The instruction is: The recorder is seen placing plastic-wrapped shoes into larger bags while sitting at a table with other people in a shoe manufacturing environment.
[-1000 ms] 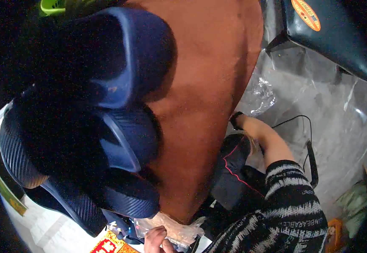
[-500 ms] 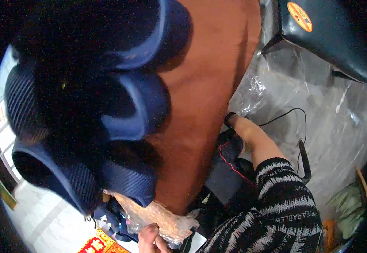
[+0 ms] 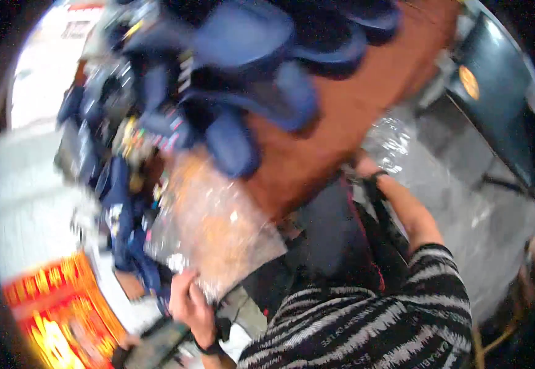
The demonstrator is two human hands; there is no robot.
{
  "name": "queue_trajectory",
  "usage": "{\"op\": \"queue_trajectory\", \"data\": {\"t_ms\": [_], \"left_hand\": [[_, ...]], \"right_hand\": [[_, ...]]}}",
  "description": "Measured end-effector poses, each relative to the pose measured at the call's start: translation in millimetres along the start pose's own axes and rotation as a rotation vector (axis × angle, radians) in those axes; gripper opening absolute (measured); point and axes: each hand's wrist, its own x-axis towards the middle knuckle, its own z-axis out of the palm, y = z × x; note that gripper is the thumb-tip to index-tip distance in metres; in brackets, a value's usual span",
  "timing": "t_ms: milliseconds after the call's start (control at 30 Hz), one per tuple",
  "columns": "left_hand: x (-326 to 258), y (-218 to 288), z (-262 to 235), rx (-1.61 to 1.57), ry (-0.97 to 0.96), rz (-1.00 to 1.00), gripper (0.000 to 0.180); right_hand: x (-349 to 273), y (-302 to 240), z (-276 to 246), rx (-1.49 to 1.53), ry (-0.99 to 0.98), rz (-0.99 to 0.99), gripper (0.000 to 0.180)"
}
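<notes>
My left hand (image 3: 191,307) is low in the view with bent fingers closed on the near edge of a clear plastic bag (image 3: 221,224). The bag lies spread out, and an orange-brown tone shows through it. At the edge of the brown tabletop (image 3: 347,104), my right hand (image 3: 364,166) is smeared by motion, so its fingers cannot be made out. Several dark blue, rounded, slipper-like pieces (image 3: 243,34) are on the tabletop, with one (image 3: 233,144) reaching close to the bag's far edge.
A dark chair (image 3: 495,86) with an orange sticker stands at the far right on a grey floor (image 3: 458,209). Crumpled clear plastic (image 3: 390,144) lies beyond my right hand. At left are a heap of blue items (image 3: 119,209) and a red and gold printed sheet (image 3: 70,320).
The view has swung left, bringing the heap and printed sheet into sight. More of the plastic bag now shows, spread flatter. My left hand appears further left and higher, at the bag's edge.
</notes>
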Motion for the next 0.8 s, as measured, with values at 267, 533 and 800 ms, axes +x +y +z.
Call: {"op": "queue_trajectory", "data": {"t_ms": [267, 533, 800], "left_hand": [[-108.8, -123.6, -25.0, -0.176, 0.349, -0.518, 0.016], [-173.4, -131.8, 11.9, -0.688, 0.672, -0.932, 0.023], [-196.5, -135.3, 66.9, -1.918, 0.580, -1.304, 0.083]], "right_hand": [[-47.1, -186.8, -172.2, 0.117, -0.339, -0.034, 0.023], [-61.4, -421.3, -240.7, 0.233, -0.482, -0.313, 0.019], [-76.8, -548.8, -134.3, -0.156, -0.684, -1.084, 0.083]]}}
